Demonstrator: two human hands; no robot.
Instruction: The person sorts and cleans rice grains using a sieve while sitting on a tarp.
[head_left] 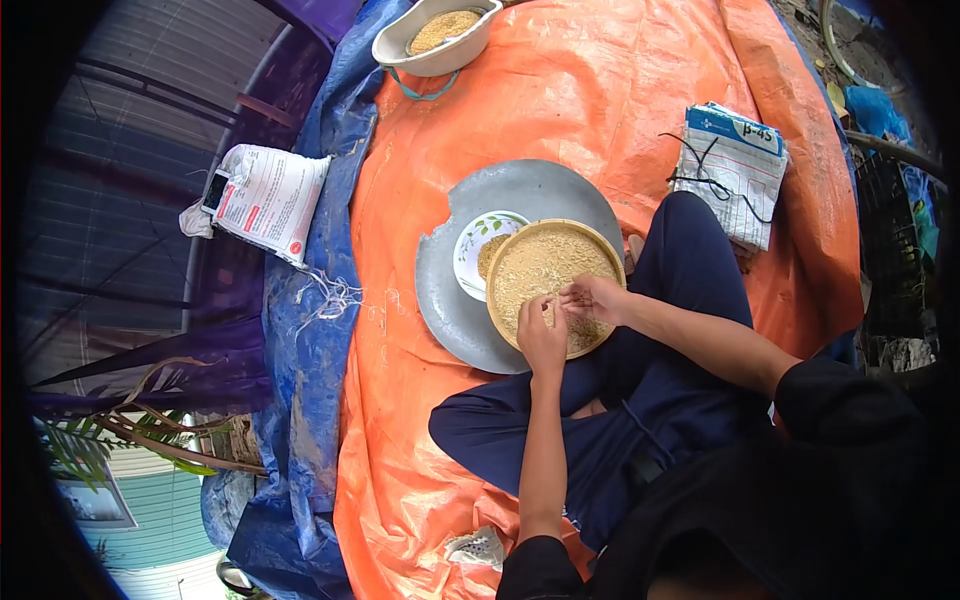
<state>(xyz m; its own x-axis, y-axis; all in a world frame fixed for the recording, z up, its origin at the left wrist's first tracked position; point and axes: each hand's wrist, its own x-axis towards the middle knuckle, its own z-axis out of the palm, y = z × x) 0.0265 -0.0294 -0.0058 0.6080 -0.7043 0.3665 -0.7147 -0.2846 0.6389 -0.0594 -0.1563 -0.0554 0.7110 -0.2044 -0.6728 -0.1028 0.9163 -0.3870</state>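
Note:
A round woven tray point(492, 312) with a raised rim, filled with pale grain point(545, 262), sits at my lap. Over the grain, my left hand point(543, 335) has its fingers curled together in a pinch. Close beside it, my right hand point(595, 298) is pinched too, the fingertips of both hands nearly meeting. Whatever is between the fingers is too small to name. Partly under the tray's left side is a white bowl with a leaf pattern point(466, 250), holding darker grain point(488, 256). Both rest on a large grey round metal sheet point(450, 320) with a ragged left edge.
An orange tarp point(400, 420) covers the ground, with a blue tarp point(305, 430) along its left. A pale basin point(385, 50) of grain stands at the top. Stacked folded sacks point(735, 185) lie at right; a white printed sack point(275, 195) with a phone point(214, 191) lies left.

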